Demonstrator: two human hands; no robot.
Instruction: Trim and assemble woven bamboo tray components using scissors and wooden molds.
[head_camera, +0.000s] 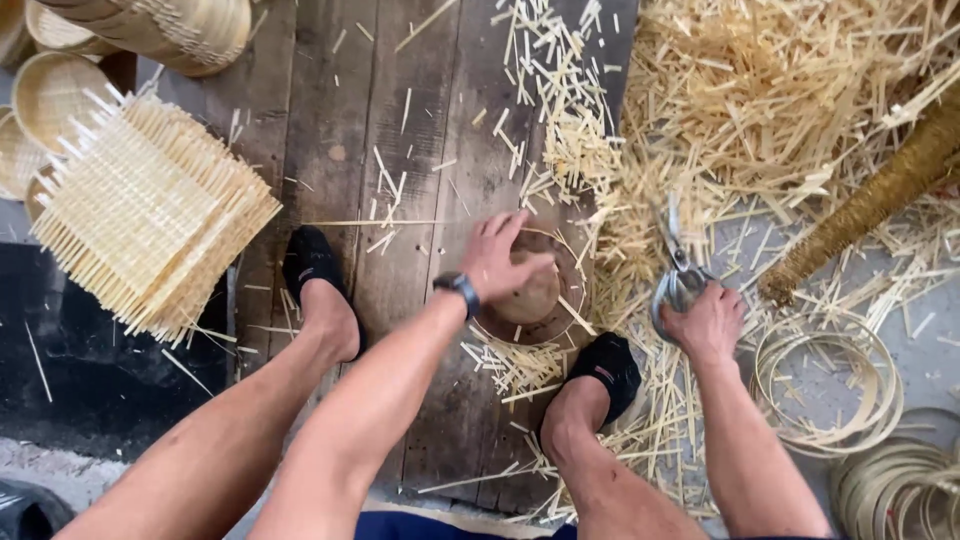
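The person sits low over a wooden board (400, 150) laid on the floor, and everything seems arranged around the round wooden mould (535, 295) set between the feet. The left hand (505, 258) lies on top of that mould, fingers spread a little and curved over its domed crown, pressing down rather than gripping; it looks like a steadying hold, keeping the mould from sliding on the board. A dark watch (458, 287) sits on that wrist.

Just right of the mould, the right hand (708, 322) is closed around the handles of a pair of metal shears (678, 275), fingers wrapped tight together, with the blades pointing up and away from the body (a sensible way to carry them, I'd say, clear of the legs). Whether the blades themselves are apart or closed I cannot tell.

The two feet in black low socks (312, 258) bracket the mould, one to its left and one below it, close enough to act as stops.

Behind and right of the mould lies a deep heap of pale bamboo offcuts (760, 110), with loose slivers thinning out across the board towards it. Further right of the mould, thin bamboo hoops (820, 385) lie coiled flat on the floor. Well to the left of it stands a stack of square woven mats (145, 205) with bristling untrimmed ends, and beyond that, finished round baskets (50, 95).
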